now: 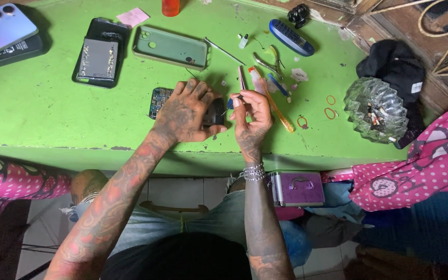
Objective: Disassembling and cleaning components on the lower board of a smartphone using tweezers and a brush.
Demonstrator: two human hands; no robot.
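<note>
**What lies around us on the green table**

We see a green phone case point(171, 47) beside an opened phone in a black frame point(99, 54). Farther right lie pliers point(269, 62), a blue brush point(291, 37), a toothbrush point(273, 101), red rubber bands point(330, 106) and a glass ashtray point(375, 110).

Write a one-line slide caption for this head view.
Left hand steadies a dark phone part on a green table; right hand holds a thin tool.
</note>
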